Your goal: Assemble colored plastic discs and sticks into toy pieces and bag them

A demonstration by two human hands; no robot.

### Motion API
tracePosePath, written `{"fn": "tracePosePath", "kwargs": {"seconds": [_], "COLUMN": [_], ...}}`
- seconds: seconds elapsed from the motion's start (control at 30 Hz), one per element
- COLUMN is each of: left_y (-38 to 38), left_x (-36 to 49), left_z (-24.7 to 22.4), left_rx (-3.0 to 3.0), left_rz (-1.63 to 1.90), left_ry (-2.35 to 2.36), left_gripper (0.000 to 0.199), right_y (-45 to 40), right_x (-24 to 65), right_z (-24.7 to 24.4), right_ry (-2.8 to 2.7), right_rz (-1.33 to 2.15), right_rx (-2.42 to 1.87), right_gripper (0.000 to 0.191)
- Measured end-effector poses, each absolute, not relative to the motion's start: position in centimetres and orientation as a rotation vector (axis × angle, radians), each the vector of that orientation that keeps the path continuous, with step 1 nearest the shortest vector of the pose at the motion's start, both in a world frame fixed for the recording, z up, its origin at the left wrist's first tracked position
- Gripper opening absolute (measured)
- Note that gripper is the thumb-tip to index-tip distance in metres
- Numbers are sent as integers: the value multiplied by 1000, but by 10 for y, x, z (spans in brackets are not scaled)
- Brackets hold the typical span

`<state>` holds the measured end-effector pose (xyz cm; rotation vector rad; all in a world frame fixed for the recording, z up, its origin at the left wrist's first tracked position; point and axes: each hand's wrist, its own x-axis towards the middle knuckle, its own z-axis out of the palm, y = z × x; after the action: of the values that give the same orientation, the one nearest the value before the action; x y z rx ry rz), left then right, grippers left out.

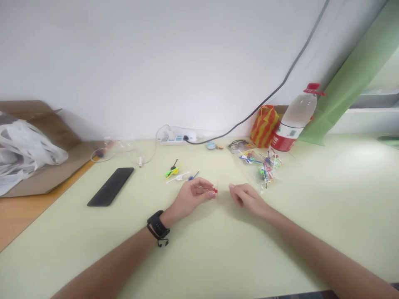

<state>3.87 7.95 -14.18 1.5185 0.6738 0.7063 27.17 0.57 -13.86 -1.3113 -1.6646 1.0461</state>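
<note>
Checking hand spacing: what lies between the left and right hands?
The head view shows a red piece pinched in the left hand, then bare tabletop to the right hand.

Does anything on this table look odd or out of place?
Only the red-capped clear plastic bottle at back right: it looks tilted rightward, though wide-lens distortion may explain that. I see no obvious spill or damage.

Reaching forward with left forearm (118, 255) and right forearm (314, 251) slanting inward from the lower corners. Pinching with left hand (191, 194), thumb (209, 195) and fingertips close together. Holding right hand (251, 199) opposite, near but apart from the left, with fingers (237, 192) bent inward and wrist (271, 214) almost straight.
</note>
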Motion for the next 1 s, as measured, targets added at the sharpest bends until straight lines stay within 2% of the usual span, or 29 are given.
{"fn": "tracePosePath", "kwargs": {"seconds": [0.23, 0.5, 0.77, 0.8, 0.9, 0.93, 1.0], "left_y": [81, 77, 77, 77, 79, 79, 80], "left_x": [39, 40, 39, 39, 39, 39, 39], "left_z": [-140, -137, -136, -136, -136, -137, -137], "left_rx": [1512, 1506, 1494, 1486, 1454, 1446, 1442], "left_rz": [728, 640, 670, 680, 694, 693, 687], "left_ry": [648, 601, 593, 603, 619, 619, 612], "left_gripper": [32, 31, 31, 31, 32, 32, 34], "right_y": [7, 2, 1, 1, -1, -1, 0], "right_x": [268, 257, 256, 257, 260, 261, 264], "right_z": [-136, -143, -143, -144, -147, -148, -147], "right_ry": [-1540, -1585, -1634, -1638, -1651, -1652, -1667], "right_rz": [1063, 1097, 1034, 1001, 865, 830, 844], "right_rx": [-1196, -1088, -1092, -1100, -1131, -1142, -1161], "right_gripper": [43, 29, 25, 28, 56, 59, 41]}}
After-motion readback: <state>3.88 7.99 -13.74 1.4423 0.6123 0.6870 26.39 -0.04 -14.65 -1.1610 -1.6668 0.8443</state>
